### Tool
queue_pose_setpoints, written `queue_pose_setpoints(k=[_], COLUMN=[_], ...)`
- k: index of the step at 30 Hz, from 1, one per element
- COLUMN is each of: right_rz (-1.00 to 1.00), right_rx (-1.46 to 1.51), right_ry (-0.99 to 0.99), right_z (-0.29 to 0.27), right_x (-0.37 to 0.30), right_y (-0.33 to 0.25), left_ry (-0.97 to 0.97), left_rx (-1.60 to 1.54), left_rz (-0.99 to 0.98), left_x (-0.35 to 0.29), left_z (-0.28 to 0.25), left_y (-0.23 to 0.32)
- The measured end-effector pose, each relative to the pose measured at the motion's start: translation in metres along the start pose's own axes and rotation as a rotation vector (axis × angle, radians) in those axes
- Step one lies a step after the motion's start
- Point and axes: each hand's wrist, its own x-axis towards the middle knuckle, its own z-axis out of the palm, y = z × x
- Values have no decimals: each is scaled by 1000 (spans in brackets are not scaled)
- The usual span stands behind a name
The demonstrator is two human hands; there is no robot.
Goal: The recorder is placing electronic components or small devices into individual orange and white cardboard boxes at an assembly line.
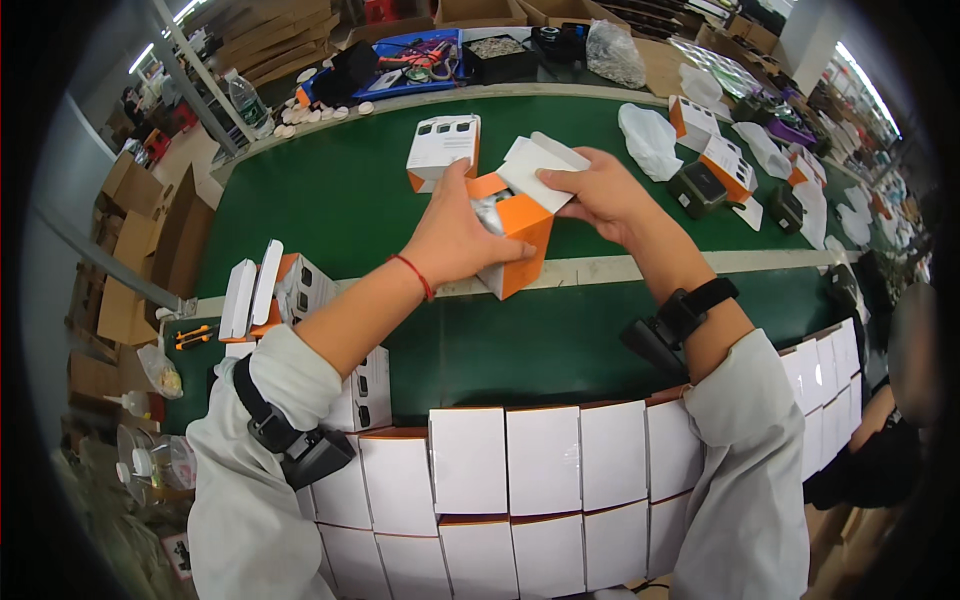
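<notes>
An orange and white cardboard box (pixel 524 232) is held over the green bench, its top open. My left hand (pixel 452 228) grips it, with the thumb along the front and the fingers at the far side. Between thumb and fingers, my right hand (pixel 606 196) pinches the white lid flap (pixel 538 168), which stands up from the box. Inside the opening something pale and something dark show, too small to name. Just beyond my left hand, another white and orange box (pixel 443 146) with pictures of devices lies closed on the bench.
Opened boxes (pixel 290 290) stand at the left beside an orange and black cutter (pixel 195 337). White boxes (pixel 545 462) form rows along the near edge. A blue tray (pixel 415 62) of tools sits at the back. On the right lie white bags (pixel 650 140) and dark devices (pixel 697 190); a person is at the right edge.
</notes>
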Motion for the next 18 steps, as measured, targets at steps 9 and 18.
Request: queue_pose_setpoints(k=[9,18], right_rz=[-1144,-37], right_rx=[-1371,-825], right_ry=[-192,-448], right_z=[37,-5], right_x=[-23,-4], right_y=[-14,-23], left_ry=[151,50], left_rx=[-80,159], left_rz=[39,122], left_x=[1,-4], left_z=[-3,-6], left_y=[-15,5])
